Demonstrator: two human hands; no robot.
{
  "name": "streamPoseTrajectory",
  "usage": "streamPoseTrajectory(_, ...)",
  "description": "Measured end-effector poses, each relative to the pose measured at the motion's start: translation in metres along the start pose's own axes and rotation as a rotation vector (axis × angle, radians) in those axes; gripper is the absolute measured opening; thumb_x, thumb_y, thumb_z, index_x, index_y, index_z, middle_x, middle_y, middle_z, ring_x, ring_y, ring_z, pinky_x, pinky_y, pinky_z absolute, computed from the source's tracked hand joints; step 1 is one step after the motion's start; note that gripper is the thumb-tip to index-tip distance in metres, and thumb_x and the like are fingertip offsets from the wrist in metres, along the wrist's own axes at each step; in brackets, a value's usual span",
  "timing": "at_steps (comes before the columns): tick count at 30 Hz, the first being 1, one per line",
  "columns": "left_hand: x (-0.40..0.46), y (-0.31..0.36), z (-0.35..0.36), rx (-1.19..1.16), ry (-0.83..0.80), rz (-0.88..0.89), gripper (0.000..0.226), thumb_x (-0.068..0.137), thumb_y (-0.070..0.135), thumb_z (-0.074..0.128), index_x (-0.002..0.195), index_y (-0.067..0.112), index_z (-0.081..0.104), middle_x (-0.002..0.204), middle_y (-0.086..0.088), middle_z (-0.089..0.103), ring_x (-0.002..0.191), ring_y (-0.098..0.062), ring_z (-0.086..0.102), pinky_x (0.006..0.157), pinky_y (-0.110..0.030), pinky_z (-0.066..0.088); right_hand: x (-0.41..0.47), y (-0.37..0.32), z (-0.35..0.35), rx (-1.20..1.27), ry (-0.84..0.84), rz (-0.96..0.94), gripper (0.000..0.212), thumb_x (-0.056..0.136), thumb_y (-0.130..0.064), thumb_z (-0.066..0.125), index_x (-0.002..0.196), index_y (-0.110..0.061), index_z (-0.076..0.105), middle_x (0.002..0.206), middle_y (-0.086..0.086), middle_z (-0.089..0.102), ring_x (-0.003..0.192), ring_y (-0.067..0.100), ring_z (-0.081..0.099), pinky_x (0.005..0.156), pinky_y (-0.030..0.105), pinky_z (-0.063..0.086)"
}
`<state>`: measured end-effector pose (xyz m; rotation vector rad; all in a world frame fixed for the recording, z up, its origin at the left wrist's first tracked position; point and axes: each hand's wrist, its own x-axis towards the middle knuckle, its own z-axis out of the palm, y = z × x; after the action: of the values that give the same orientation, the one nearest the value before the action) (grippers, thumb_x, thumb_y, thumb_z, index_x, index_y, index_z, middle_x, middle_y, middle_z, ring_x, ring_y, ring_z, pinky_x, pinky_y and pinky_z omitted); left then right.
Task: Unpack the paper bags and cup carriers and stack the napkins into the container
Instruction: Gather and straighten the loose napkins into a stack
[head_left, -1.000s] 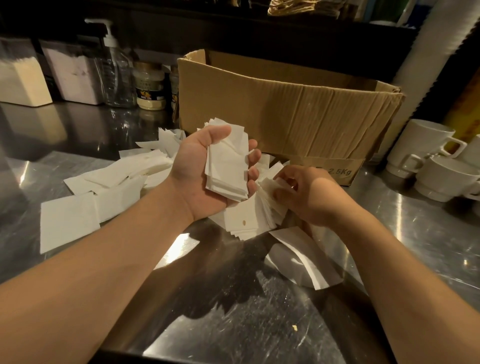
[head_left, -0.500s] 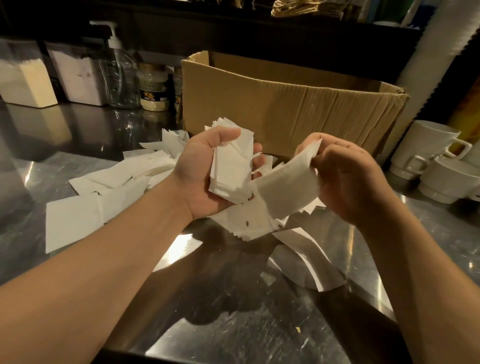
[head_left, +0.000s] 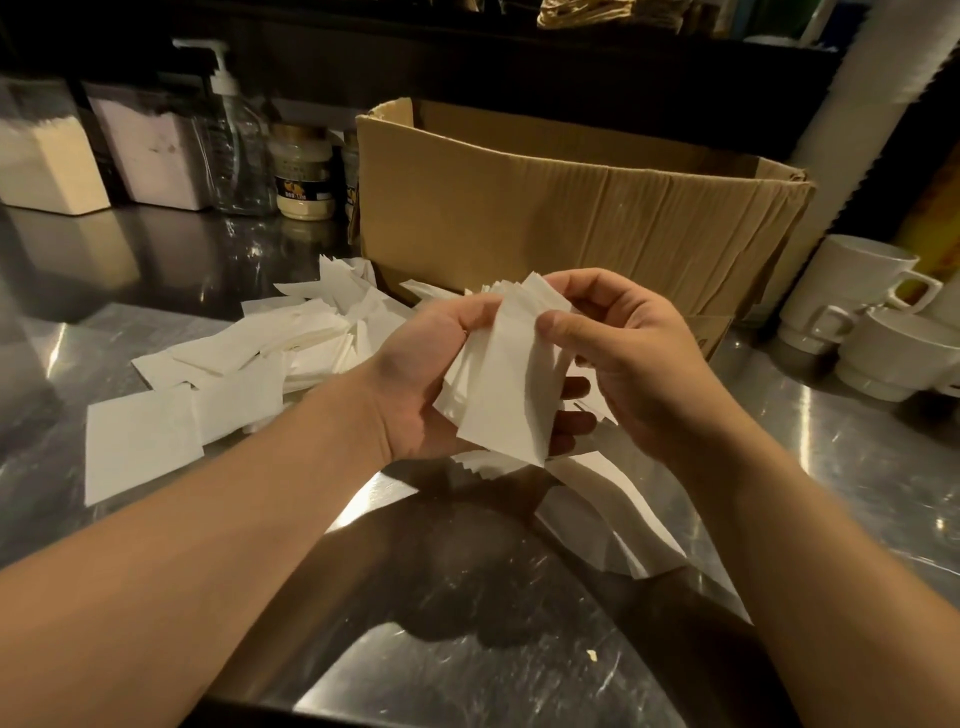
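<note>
White, thin folded napkins (head_left: 506, 384), fanned unevenly between both hands.

I saw a counter (head_left: 156, 270) of metal, glossy and full of fine scratches. The napkins (head_left: 506, 395) held at the centre were thin white paper, matt and soft-looking, like the loose napkins (head_left: 234, 374) at 9 o'clock. At 12 o'clock the box (head_left: 571, 228) was brown cardboard, matt and creased. The cups (head_left: 852, 291) at 3 o'clock looked like glossy white ceramic. The pump bottle (head_left: 239, 150) at 11 o'clock was clear and shiny.
</note>
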<state>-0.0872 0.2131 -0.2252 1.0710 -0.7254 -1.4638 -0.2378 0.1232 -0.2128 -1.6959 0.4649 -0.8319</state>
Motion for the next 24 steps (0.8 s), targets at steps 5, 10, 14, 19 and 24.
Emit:
streamPoseTrajectory(5, 0.0, 0.0, -0.001, -0.006, -0.033, -0.05, 0.052, 0.086, 0.05, 0.056, 0.133, 0.028, 0.061, 0.113, -0.013, 0.071, 0.102, -0.032, 0.068, 0.094, -0.049, 0.055, 0.002, -0.005, -0.005, -0.05, 0.058, -0.033, 0.011, 0.09, -0.008, 0.068, 0.083, -0.016, 0.068, 0.082, -0.004, 0.069, 0.074, 0.005, 0.064, 0.065, 0.018, 0.051)
streamPoseTrajectory(10, 0.002, 0.0, 0.001, -0.029, -0.013, -0.041, 0.045, 0.094, 0.047, 0.054, 0.131, 0.022, 0.065, 0.105, -0.008, 0.071, 0.097, -0.027, 0.066, 0.088, -0.042, 0.054, -0.002, -0.016, -0.016, 0.151, -0.245, -0.044, 0.014, 0.078, -0.006, 0.056, 0.074, -0.017, 0.064, 0.075, 0.0, 0.065, 0.072, 0.015, 0.062, 0.065, 0.029, 0.053)
streamPoseTrajectory(14, 0.0, 0.0, 0.003, 0.024, 0.033, -0.032, 0.036, 0.094, 0.048, 0.052, 0.115, 0.024, 0.068, 0.091, -0.005, 0.072, 0.083, -0.023, 0.066, 0.077, -0.038, 0.055, -0.003, -0.01, -0.008, -0.038, -0.232, -0.013, 0.006, 0.078, -0.013, 0.065, 0.081, -0.017, 0.067, 0.081, 0.002, 0.068, 0.076, 0.018, 0.063, 0.066, 0.033, 0.054)
streamPoseTrajectory(19, 0.001, -0.002, 0.002, 0.028, 0.035, -0.022, 0.041, 0.09, 0.048, 0.056, 0.122, 0.026, 0.068, 0.104, -0.009, 0.073, 0.099, -0.028, 0.067, 0.092, -0.049, 0.056, -0.001, -0.007, -0.002, -0.184, -0.009, -0.037, 0.012, 0.094, -0.006, 0.065, 0.087, -0.016, 0.069, 0.085, 0.0, 0.072, 0.077, 0.012, 0.066, 0.067, 0.023, 0.054)
streamPoseTrajectory(24, 0.002, -0.001, 0.0, 0.057, -0.05, -0.007, 0.062, 0.085, 0.067, 0.06, 0.138, 0.033, 0.059, 0.128, -0.015, 0.066, 0.126, -0.039, 0.061, 0.108, -0.058, 0.047, -0.003, -0.005, 0.005, -0.198, 0.095, 0.019, 0.003, 0.097, -0.015, 0.067, 0.095, -0.016, 0.068, 0.095, 0.0, 0.072, 0.083, 0.011, 0.068, 0.058, 0.014, 0.052)
